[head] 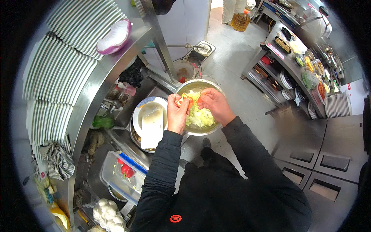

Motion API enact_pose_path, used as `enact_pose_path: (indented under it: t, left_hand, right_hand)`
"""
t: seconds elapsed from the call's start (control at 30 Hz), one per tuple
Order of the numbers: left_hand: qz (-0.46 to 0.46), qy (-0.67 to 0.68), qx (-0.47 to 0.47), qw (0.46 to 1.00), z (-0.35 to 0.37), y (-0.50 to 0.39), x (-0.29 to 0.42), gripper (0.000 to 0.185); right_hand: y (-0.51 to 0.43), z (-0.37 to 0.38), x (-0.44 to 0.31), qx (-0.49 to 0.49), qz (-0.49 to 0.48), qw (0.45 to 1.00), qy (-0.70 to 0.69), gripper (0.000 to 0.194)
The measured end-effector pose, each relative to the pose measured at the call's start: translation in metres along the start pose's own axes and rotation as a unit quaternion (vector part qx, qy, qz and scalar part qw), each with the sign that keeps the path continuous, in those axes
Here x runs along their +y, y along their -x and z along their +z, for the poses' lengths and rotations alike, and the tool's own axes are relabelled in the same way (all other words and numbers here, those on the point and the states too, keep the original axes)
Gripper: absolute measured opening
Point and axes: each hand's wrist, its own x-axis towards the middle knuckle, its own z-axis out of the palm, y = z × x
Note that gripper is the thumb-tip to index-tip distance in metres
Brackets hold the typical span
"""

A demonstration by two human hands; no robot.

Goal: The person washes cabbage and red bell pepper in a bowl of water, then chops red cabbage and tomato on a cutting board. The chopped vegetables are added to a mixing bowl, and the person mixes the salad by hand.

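Note:
Both hands are over a steel bowl that holds shredded pale green lettuce. Between the thumb and fingers of my left hand is a torn red pepper, its pale inside partly showing. My right hand pinches a small red piece just right of it. Left of the bowl, a white plate with a blue patterned rim and a white rectangular board rest on a round metal pan. Whole red peppers lie in a clear plastic container lower left.
Stacked white plates and a cut red onion stand on the steel shelf at left. Sinks lie below it. A bucket is beyond the bowl. At right are a loaded prep counter and, farther off, another person.

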Motion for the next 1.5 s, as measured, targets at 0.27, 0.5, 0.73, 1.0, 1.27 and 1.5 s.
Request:
enact_pose_path:
  t: [0.27, 0.5, 0.73, 1.0, 1.27, 1.5]
  left_hand:
    - [0.048, -0.186, -0.064, 0.979, 0.016, -0.003, 0.007, 0.024]
    - [-0.034, 0.085, -0.015, 0.996, 0.025, -0.007, -0.005, 0.019]
    - [0.097, -0.237, -0.058, 0.965, 0.009, -0.016, -0.019, 0.033]
    - [0.258, -0.509, -0.016, 0.821, 0.002, -0.018, -0.014, 0.018]
    - [0.035, -0.162, 0.013, 0.986, -0.007, -0.025, -0.030, 0.019]
    - [0.273, -0.502, 0.046, 0.819, 0.000, -0.024, -0.018, 0.030]
  right_hand:
    - [-0.005, -0.003, 0.007, -0.002, -0.090, 0.962, 0.259, 0.009]
    - [-0.009, -0.013, 0.026, -0.037, -0.046, 0.988, -0.141, 0.020]
    - [-0.011, -0.013, 0.010, 0.002, -0.084, 0.969, 0.232, 0.044]
    - [-0.015, -0.008, 0.002, -0.008, -0.171, 0.872, 0.458, 0.019]
    - [-0.019, -0.011, 0.011, 0.003, -0.067, 0.989, 0.129, 0.016]
    - [-0.018, -0.011, 0.025, 0.069, -0.157, 0.971, 0.167, 0.014]
